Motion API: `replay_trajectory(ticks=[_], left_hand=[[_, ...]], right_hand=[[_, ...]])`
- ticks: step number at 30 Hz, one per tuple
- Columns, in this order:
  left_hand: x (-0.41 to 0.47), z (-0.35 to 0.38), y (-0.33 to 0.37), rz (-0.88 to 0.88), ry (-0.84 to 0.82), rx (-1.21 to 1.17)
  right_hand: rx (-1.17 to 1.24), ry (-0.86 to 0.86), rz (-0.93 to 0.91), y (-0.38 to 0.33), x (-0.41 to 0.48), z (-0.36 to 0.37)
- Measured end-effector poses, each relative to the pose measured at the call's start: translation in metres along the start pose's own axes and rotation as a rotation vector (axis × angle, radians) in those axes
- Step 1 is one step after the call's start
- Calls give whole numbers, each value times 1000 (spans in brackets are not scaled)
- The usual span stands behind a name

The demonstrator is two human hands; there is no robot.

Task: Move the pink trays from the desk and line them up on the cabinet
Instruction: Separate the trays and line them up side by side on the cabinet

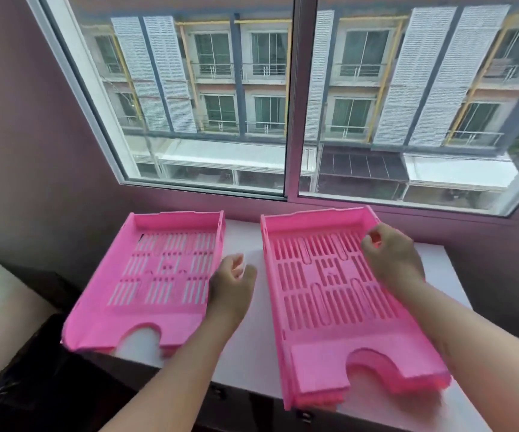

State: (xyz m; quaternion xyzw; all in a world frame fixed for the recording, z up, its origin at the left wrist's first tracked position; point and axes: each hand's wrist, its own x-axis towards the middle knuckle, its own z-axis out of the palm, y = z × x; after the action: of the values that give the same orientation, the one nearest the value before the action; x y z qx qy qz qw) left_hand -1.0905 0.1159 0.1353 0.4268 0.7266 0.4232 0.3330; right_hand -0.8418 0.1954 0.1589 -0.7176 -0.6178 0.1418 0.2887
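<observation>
Two pink slotted trays lie side by side on the white cabinet top [245, 353] under the window. The left pink tray [164, 275] overhangs the cabinet's front left edge. The right pink tray [330, 294] looks like a stack of nested trays, and its front end sticks out over the front edge. My left hand [231, 285] hovers in the gap between them, beside the left tray's right wall, fingers loosely curled and holding nothing. My right hand [392, 257] rests over the right tray's right wall with curled fingers; whether it grips the wall is hidden.
The window sill and glass [292, 120] rise just behind the trays. A purple wall [33, 151] closes the left side. A black bag-lined bin [27, 369] stands low at the left. Dark drawer fronts [221, 397] sit under the cabinet top.
</observation>
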Motion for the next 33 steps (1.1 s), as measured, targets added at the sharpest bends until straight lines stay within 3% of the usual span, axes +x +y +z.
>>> replay_trajectory(ticks=[4,7,11,21,28,33], left_hand=[[-28,43,-3,-168,-183,-18],[-33,51,-2,-177,-143,-35],[-19,35,1,-125,-105,87],[48,-14,-9,-53,-181,281],[68,-15,-11,50,-218,352],[76,-3,27,163,-256,378]], right_hand=[[-73,-151,223,71,-6,-26],[6,-349,288,87,-13,-24],[91,-403,267,74,-22,-12],[175,-294,360,24,-47,35],[130,-191,369,13,-52,31],[160,-103,401,21,-52,5]])
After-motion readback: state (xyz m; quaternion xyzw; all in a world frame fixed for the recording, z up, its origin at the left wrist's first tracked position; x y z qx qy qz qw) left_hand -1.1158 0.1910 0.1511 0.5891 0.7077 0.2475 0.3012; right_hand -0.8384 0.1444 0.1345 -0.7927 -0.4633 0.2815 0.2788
